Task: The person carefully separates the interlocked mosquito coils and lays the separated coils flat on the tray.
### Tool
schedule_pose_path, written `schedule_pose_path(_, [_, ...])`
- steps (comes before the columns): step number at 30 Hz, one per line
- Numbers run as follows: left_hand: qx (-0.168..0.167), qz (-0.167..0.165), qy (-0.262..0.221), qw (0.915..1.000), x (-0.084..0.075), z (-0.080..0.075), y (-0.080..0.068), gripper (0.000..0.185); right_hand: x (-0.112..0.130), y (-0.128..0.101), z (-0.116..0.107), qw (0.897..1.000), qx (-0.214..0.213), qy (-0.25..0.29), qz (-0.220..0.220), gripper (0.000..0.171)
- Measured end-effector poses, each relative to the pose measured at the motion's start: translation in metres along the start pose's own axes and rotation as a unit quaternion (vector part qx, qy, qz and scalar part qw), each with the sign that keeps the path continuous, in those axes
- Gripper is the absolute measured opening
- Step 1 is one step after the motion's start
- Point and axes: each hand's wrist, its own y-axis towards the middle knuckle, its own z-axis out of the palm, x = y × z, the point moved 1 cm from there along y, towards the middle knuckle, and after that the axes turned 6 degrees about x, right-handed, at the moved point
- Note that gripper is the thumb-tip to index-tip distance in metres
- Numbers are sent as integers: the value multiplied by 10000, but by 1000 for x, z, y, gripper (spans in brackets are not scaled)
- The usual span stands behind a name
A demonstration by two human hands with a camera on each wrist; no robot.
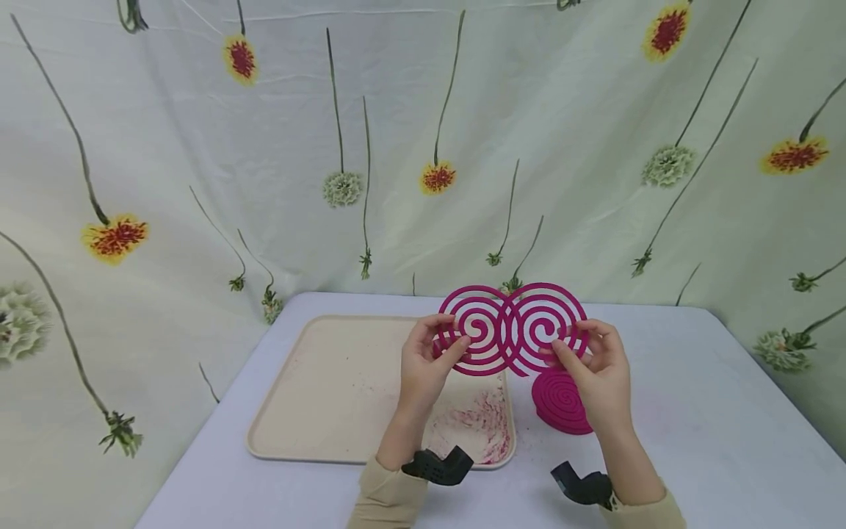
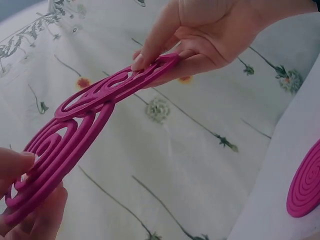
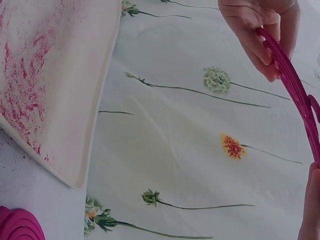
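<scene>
Two magenta spiral mosquito coils, a left one [image 1: 477, 329] and a right one [image 1: 545, 332], are held up above the table, their outer rings overlapping in the middle. My left hand [image 1: 423, 367] pinches the left coil at its outer side, thumb in front. The right coil is pinched the same way by my right hand [image 1: 604, 378]. Seen in the left wrist view, the coils meet at a slight angle. The right wrist view shows the raised coils [image 3: 295, 85] almost edge-on. Below the right hand, more magenta coils [image 1: 562, 402] lie on the table.
A beige tray [image 1: 317, 397] lies on the left of the white-covered table [image 1: 714, 426], with magenta crumbs and dust in its near right corner. A flower-print cloth [image 1: 410, 235] hangs behind the table. Black devices sit on both wrists.
</scene>
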Motion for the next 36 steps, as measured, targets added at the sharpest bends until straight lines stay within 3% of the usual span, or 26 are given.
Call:
schedule_pose_path(5, [535, 49, 214, 9983, 0, -8, -1, 37, -2, 0, -2, 9997, -12, -175, 188, 32])
schedule_pose_path(9, [1081, 3, 346, 9935, 1, -16, -1, 39, -2, 2, -12, 9977, 562, -366, 13, 25])
schedule_pose_path(14, [1301, -189, 352, 9907, 1, -20, -1, 39, 1, 3, -25, 9881, 1330, -722, -273, 31])
schedule_pose_path(18, [1086, -161, 281, 9936, 1, -17, 0, 40, 1, 4, -26, 9858, 1463, -669, -470, 33])
schedule_pose_path(23, [396, -182, 60, 9990, 2, -11, 2, 39, 0, 4, -16, 9926, 1046, -67, -619, 35])
schedule_pose_path(28, [-158, -71, -230, 9996, 1, -2, 2, 39, -1, 2, -8, 9977, 527, -197, -383, 40])
schedule_pose_path(31, [-243, 84, -317, 9992, 1, 2, 1, 44, -1, 2, -7, 9973, 561, -256, -391, 42])
schedule_pose_path(36, [-34, 203, -29, 9998, 1, 1, 1, 45, 0, 2, -10, 9955, 756, -347, -452, 42])
